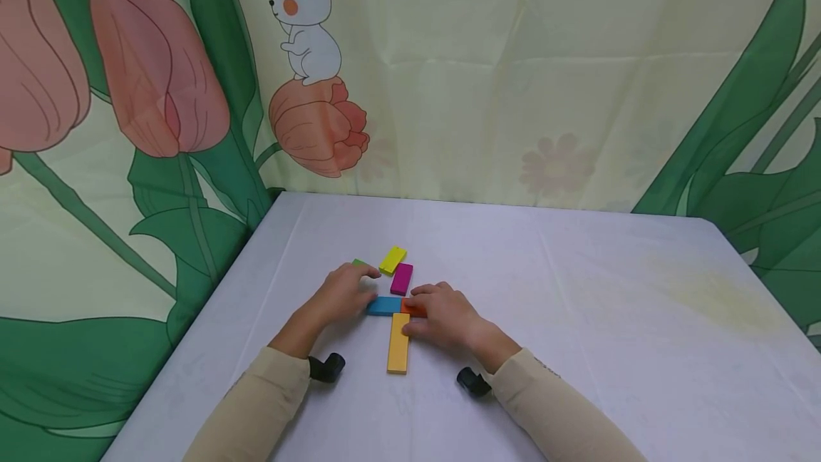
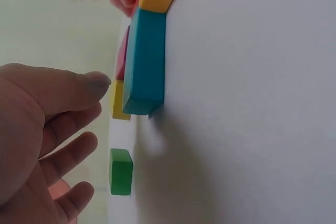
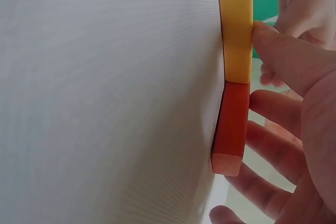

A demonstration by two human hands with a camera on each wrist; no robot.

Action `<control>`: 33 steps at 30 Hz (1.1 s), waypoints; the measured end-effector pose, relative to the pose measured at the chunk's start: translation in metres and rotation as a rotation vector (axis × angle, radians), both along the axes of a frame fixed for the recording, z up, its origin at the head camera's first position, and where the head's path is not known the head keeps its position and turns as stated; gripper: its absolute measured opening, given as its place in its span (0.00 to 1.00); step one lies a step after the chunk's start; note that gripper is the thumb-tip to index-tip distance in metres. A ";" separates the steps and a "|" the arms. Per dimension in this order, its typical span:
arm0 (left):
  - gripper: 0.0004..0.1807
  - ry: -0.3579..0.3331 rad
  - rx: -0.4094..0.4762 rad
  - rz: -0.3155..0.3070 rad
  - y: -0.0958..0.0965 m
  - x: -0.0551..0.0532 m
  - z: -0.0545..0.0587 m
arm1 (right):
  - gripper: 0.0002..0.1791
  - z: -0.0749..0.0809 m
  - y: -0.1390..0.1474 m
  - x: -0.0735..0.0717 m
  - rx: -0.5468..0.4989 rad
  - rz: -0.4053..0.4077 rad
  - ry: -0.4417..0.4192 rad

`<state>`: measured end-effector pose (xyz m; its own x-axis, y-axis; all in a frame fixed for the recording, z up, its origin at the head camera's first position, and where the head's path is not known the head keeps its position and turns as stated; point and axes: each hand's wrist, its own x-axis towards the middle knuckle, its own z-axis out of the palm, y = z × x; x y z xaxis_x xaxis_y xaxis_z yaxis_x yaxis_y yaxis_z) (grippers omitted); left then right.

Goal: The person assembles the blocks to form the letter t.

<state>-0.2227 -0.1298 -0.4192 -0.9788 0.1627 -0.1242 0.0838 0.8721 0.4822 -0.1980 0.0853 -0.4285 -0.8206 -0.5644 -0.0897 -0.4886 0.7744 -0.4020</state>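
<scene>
A blue block [image 1: 381, 307] and a red-orange block [image 1: 405, 303] lie end to end on the white table, with an amber block [image 1: 398, 348] running from where they meet toward the front. Beside the blue block's left end is my left hand [image 1: 343, 292]; its fingers are loosely bent, and the left wrist view shows nothing between thumb and fingers. My right hand [image 1: 445, 312] covers part of the red-orange block. Its thumb [image 3: 270, 38] touches the amber block's upper edge, while the relaxed, spread fingers [image 3: 273, 106] rest along the red-orange block.
Just behind lie a magenta block [image 1: 402, 279] and a yellow block [image 1: 393, 260]. A green block [image 2: 121, 174] stands farther left, mostly hidden behind my left hand in the head view. A printed cloth [image 1: 462, 91] hangs behind the table [image 1: 609, 319].
</scene>
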 end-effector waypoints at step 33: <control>0.27 -0.101 0.018 -0.052 0.025 -0.042 0.003 | 0.29 0.001 0.001 0.000 -0.028 0.005 -0.012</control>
